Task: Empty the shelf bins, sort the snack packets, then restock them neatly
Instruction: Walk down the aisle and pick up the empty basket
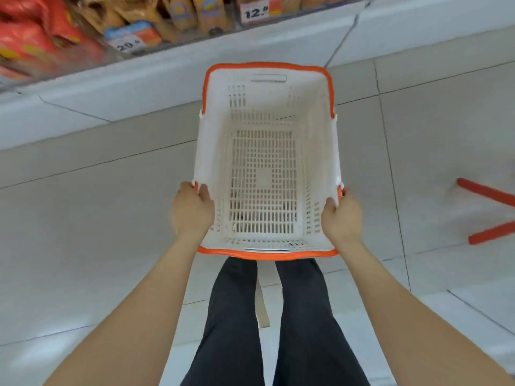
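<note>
Empty basket (214, 151) carried level below the snack shelf (167, 62).
Left hand (192, 211) and right hand (342, 215) each pinch a side rim, likely ready for packets (178, 15).

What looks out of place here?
Two orange bars lie on the tiled floor at the right edge, cut off by the frame; what they belong to is unclear. The white slotted plastic basket with orange rim, gripped by left hand and right hand, looks intact.

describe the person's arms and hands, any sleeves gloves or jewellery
The left hand and right hand are bare: no gloves, and no rings show. Both forearms are uncovered right to the frame's lower edge, so no sleeve is in view, and neither wrist carries a watch or bracelet. Below them are dark grey trousers.
</note>
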A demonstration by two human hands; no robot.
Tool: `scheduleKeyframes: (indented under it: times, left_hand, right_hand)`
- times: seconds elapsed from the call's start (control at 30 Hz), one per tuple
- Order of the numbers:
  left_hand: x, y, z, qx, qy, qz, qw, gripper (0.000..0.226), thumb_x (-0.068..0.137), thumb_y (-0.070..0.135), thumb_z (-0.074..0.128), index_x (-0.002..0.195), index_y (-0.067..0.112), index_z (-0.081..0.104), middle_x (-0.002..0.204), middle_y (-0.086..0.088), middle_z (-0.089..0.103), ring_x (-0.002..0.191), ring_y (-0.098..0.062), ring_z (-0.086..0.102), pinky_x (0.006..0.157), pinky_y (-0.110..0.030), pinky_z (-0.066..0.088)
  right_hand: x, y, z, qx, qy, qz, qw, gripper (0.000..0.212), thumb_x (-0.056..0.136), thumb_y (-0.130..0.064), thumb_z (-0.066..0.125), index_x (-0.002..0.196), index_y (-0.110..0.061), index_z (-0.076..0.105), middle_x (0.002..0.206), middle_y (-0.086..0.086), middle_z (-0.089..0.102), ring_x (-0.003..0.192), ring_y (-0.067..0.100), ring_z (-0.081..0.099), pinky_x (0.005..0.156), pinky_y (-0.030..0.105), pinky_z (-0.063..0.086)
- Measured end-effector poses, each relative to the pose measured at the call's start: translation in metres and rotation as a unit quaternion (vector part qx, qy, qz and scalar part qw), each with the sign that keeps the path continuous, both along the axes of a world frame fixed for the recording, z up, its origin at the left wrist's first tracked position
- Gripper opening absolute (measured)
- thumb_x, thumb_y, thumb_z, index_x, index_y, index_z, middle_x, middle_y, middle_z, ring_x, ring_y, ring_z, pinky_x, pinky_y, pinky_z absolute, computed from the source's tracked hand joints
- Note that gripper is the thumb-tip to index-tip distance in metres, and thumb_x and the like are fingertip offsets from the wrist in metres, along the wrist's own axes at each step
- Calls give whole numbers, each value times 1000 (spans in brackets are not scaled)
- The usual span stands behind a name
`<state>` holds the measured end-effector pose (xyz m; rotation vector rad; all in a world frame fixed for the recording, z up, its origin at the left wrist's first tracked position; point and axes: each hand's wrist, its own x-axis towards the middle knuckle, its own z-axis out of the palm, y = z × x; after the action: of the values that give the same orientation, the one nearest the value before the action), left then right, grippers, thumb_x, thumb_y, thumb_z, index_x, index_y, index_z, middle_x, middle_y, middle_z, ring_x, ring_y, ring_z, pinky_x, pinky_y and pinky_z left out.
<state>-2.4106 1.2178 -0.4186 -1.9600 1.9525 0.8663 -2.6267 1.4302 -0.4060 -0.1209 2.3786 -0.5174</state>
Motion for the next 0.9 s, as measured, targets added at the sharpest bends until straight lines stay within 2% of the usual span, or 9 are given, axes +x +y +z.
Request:
scheduleKeyframes:
  times: [0.1,0.17,0.23,0.37,0.43,0.6,0.73,0.8,0.9]
  left_hand:
    - [-28,10,82,2,45,-25,999,32,101,39,45,89,11,53,83,-3,60,77,-29,58,63,-35,37]
    - [-52,18,131,5,76,-64,995,41,100,49,46,76,16,51,73,-2,58,70,-28,58,59,-34,38]
    - [-76,28,173,-5,96,-115,989,51,100,57,44,69,17,49,70,-3,57,66,-28,56,58,-33,38]
    - [-138,61,236,-34,133,-218,966,49,102,52,45,71,15,46,70,-4,56,67,-30,56,56,-35,36]
    - [-173,82,259,-45,140,-265,953,47,103,52,45,73,15,46,71,-4,56,67,-29,56,59,-37,39]
    - [-278,152,294,-46,159,-326,931,48,105,49,45,69,17,43,65,0,52,57,-18,48,51,-30,28]
    - [-376,210,312,-48,168,-345,922,51,104,49,49,64,18,40,60,1,47,54,-19,45,50,-30,26]
    - [-424,231,318,-52,171,-360,916,51,103,50,50,64,18,40,61,0,49,56,-21,48,50,-32,26]
    - [-495,254,330,-52,193,-364,910,51,103,53,49,67,18,41,62,-1,49,56,-22,49,51,-33,29]
  right_hand:
    - [-5,42,98,-25,45,-61,997,18,100,-11,55,115,-2,52,92,-1,59,76,21,54,57,21,34]
    - [-9,71,160,-32,69,-101,992,15,98,-14,58,108,-4,50,82,-7,56,67,12,54,47,17,36]
    - [-12,100,209,-36,76,-147,986,16,98,-18,59,106,-7,49,82,-7,55,67,5,53,44,15,37]
    - [-33,157,276,-49,86,-219,971,18,97,-23,62,106,-10,52,88,-6,58,72,3,55,52,17,35]
    - [-44,187,297,-56,98,-251,961,18,98,-24,61,107,-10,53,89,-6,58,72,2,54,52,18,35]
    - [-95,258,318,-64,131,-320,936,19,104,-24,56,107,-6,53,89,-2,58,71,4,53,51,15,31]
    - [-170,317,320,-63,144,-349,924,18,105,-21,55,108,-3,53,96,5,60,70,1,49,52,16,30]
    - [-212,342,322,-64,161,-352,920,18,105,-20,55,109,-2,54,96,6,60,73,9,52,54,21,33]
    - [-282,370,322,-62,183,-344,919,21,103,-23,57,111,-4,55,98,9,65,84,28,63,64,38,47]
